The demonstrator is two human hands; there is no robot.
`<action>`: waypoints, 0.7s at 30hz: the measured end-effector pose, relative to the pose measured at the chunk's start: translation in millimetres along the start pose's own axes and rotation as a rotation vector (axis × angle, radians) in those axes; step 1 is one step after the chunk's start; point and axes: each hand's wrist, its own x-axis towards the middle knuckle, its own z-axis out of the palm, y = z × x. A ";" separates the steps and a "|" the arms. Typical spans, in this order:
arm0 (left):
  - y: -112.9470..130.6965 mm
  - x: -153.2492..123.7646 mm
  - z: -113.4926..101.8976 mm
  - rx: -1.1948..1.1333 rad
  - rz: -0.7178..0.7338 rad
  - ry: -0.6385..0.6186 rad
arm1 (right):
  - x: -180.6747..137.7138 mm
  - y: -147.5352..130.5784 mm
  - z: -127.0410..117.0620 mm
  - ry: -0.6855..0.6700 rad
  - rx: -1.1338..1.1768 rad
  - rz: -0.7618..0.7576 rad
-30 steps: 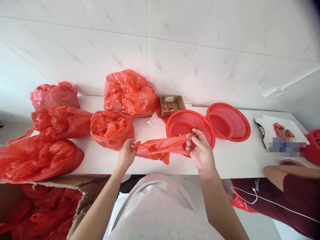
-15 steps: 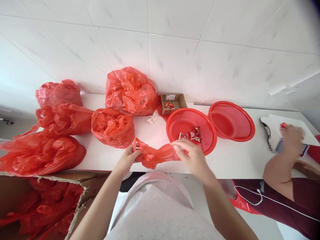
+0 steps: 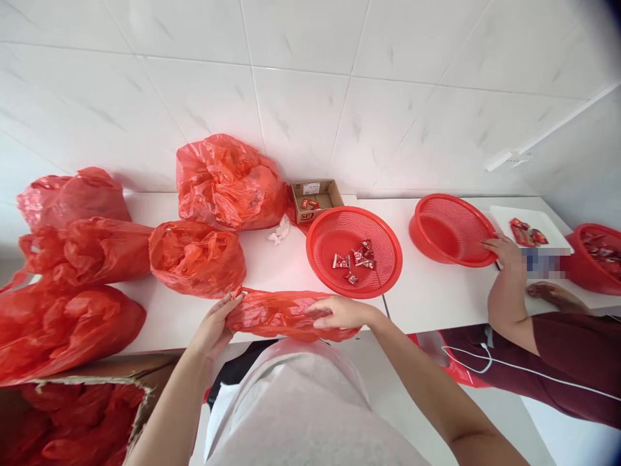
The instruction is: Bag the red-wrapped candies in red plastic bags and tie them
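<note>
A red plastic bag (image 3: 276, 317) lies flattened and stretched sideways along the table's front edge, close to my body. My left hand (image 3: 218, 321) is closed on its left end, thumb on top. Over the bag's right part is my right hand (image 3: 342, 312), fingers apart and touching the plastic. Just behind it stands a red mesh basket (image 3: 323, 249) with several small red wrapped packets (image 3: 363, 257) on its bottom.
Stuffed red bags (image 3: 198, 259) crowd the table's left side. A small cardboard box (image 3: 334, 194) stands by the wall. At right, a co-worker's hand (image 3: 507, 251) touches a second red basket (image 3: 444, 252), near a white tray (image 3: 546, 217) with packets. A large carton (image 3: 140, 414) of red bags stands lower left.
The bag is spread wider, and my right hand has moved from its right end onto its surface. The co-worker's hand has moved from the tray to the second basket, now apart from the first. The view has shifted right.
</note>
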 end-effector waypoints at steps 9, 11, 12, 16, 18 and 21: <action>-44.0 15.3 21.6 0.177 -0.049 -0.015 | 26.7 73.1 -69.2 0.594 -0.459 0.606; -50.8 17.2 20.8 0.187 -0.076 0.008 | 32.1 95.7 -67.1 0.550 -0.487 0.665; -53.4 17.6 19.7 0.188 -0.087 0.018 | 34.0 103.9 -65.6 0.531 -0.498 0.676; -57.8 15.9 14.9 0.168 -0.099 0.067 | 42.5 116.0 -67.2 0.510 -0.538 0.676; -57.8 14.2 13.6 0.152 -0.100 0.084 | 51.2 114.4 -70.7 0.562 -0.557 0.673; -57.2 12.6 13.7 0.131 -0.099 0.086 | 68.2 110.6 -72.0 0.642 -0.553 0.686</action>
